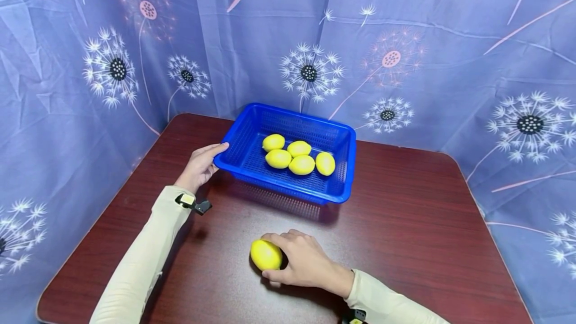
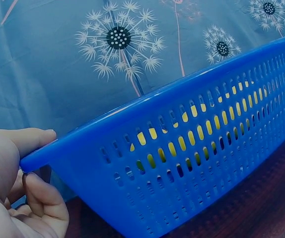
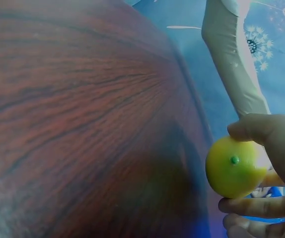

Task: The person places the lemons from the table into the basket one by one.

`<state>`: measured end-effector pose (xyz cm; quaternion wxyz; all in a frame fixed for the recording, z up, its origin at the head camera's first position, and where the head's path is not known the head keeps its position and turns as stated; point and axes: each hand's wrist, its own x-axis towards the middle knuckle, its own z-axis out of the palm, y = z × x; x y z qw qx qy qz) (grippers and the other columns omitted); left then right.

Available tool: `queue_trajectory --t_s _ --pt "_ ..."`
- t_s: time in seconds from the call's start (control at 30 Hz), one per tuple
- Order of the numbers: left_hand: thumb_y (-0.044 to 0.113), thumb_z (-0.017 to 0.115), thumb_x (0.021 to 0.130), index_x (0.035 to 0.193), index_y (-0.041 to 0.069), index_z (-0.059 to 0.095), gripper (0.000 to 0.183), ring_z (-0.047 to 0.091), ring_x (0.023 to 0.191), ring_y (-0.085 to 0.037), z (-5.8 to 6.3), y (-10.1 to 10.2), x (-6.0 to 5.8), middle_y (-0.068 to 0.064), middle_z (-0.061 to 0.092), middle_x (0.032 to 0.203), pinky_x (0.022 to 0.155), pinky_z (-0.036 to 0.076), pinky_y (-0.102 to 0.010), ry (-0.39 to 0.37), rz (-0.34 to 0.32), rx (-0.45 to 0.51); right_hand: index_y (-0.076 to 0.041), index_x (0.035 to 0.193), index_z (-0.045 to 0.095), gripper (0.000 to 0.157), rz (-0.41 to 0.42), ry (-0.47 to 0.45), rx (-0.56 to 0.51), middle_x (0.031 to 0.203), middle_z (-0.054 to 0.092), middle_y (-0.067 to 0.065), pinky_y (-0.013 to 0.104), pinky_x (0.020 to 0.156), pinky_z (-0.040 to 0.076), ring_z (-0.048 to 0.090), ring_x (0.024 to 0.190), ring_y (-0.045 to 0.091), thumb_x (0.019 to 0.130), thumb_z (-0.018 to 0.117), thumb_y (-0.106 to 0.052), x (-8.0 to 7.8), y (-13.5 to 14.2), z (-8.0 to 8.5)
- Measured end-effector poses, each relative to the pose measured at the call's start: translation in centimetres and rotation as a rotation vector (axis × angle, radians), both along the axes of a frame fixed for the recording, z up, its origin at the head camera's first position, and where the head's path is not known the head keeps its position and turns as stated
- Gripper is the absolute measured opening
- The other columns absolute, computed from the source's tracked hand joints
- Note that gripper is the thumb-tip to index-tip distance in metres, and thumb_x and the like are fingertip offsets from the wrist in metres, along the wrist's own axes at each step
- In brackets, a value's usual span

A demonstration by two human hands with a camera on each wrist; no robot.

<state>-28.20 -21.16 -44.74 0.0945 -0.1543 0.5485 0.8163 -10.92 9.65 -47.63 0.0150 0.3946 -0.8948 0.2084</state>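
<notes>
A yellow lemon sits in the grip of my right hand, thumb on the near side and fingers over the far side. In the right wrist view the lemon shows its green stem end between thumb and fingers. My left hand pinches the left rim of a blue plastic basket, thumb on top and fingers curled below, as the left wrist view also shows. Several lemons lie inside the basket, and their yellow shows through the slots of its wall.
The basket stands toward the back of a dark red wooden table with rounded corners. Blue curtains printed with dandelions hang behind and at both sides. Wrist cameras are strapped over both pale sleeves.
</notes>
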Motion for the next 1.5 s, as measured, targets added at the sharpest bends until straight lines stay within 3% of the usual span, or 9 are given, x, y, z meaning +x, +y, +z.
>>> queue_trajectory --t_s 0.13,0.37,0.57,0.7,0.83,0.97,1.17,1.33,1.5 --pt "0.020 0.077 0.094 0.100 0.015 0.071 0.010 0.073 0.075 -0.009 0.0 0.0 0.0 0.001 0.076 0.085 0.069 0.060 -0.021 -0.003 -0.001 -0.003 -0.027 0.132 0.063 0.063 0.009 -0.007 -0.029 0.107 0.074 -0.006 0.025 0.069 0.052 0.064 0.088 0.009 0.079 0.082 -0.054 0.0 0.2 0.8" --pt "0.021 0.077 0.094 0.113 0.011 0.064 0.025 0.073 0.073 -0.009 -0.1 0.1 -0.1 0.001 0.076 0.084 0.067 0.060 -0.021 -0.013 -0.003 -0.005 -0.026 0.133 0.063 0.062 0.071 -0.040 -0.091 0.110 0.072 -0.011 0.026 0.074 0.052 0.064 0.088 0.010 0.079 0.083 -0.051 -0.5 0.6 3.7" --pt "0.020 0.077 0.094 0.101 0.015 0.070 0.010 0.074 0.074 -0.010 -0.2 0.1 -0.1 0.001 0.076 0.084 0.069 0.061 -0.022 -0.008 0.009 0.009 -0.030 0.133 0.064 0.064 0.072 0.022 -0.044 0.101 0.071 -0.013 0.024 0.065 0.049 0.062 0.084 0.009 0.078 0.081 -0.057 -1.7 0.9 6.2" --pt "0.020 0.078 0.094 0.099 0.016 0.071 0.010 0.074 0.074 -0.010 -0.2 0.1 0.0 0.001 0.076 0.084 0.068 0.061 -0.022 -0.025 0.013 0.002 -0.030 0.133 0.064 0.064 0.109 0.032 -0.062 0.102 0.071 -0.013 0.024 0.069 0.051 0.063 0.086 0.008 0.077 0.082 -0.056 -3.0 1.1 7.8" --pt "0.020 0.078 0.093 0.099 0.016 0.071 0.010 0.073 0.072 -0.010 -0.2 0.0 -0.1 0.001 0.076 0.083 0.067 0.060 -0.021 -0.019 0.011 0.005 -0.028 0.134 0.064 0.062 0.167 -0.026 -0.106 0.109 0.072 -0.014 0.022 0.070 0.052 0.065 0.086 0.007 0.079 0.081 -0.051 -4.8 1.3 9.6" --pt "0.019 0.078 0.093 0.098 0.016 0.071 0.009 0.073 0.071 -0.009 -0.2 -0.1 -0.1 0.001 0.076 0.082 0.065 0.060 -0.021 -0.008 0.010 0.014 -0.026 0.134 0.064 0.060 0.228 -0.158 -0.131 0.109 0.071 -0.012 0.027 0.067 0.056 0.066 0.083 0.007 0.080 0.082 -0.042 -7.2 1.3 11.6" --pt "0.018 0.078 0.093 0.099 0.015 0.072 0.009 0.074 0.074 -0.011 -0.3 -0.2 0.1 0.000 0.077 0.084 0.069 0.061 -0.023 -0.005 0.015 0.034 -0.021 0.138 0.063 0.059 0.299 -0.322 -0.092 0.111 0.070 -0.008 0.031 0.075 0.058 0.066 0.089 0.007 0.084 0.082 -0.037 -11.0 1.1 13.7" --pt "0.018 0.079 0.093 0.098 0.015 0.073 0.009 0.074 0.075 -0.011 -0.2 -0.1 0.1 0.000 0.077 0.085 0.070 0.061 -0.023 -0.002 0.017 0.027 -0.019 0.141 0.061 0.062 0.275 -0.383 -0.041 0.115 0.070 -0.006 0.033 0.080 0.057 0.065 0.094 0.011 0.085 0.082 -0.038 -14.0 0.8 14.6" --pt "0.017 0.076 0.095 0.099 0.014 0.070 0.008 0.074 0.074 -0.010 -0.1 0.0 0.0 0.000 0.076 0.084 0.069 0.061 -0.023 0.002 0.010 0.032 -0.023 0.144 0.059 0.066 0.218 -0.398 0.028 0.114 0.071 -0.004 0.033 0.078 0.056 0.066 0.094 0.013 0.085 0.080 -0.044 -17.3 0.0 14.6"
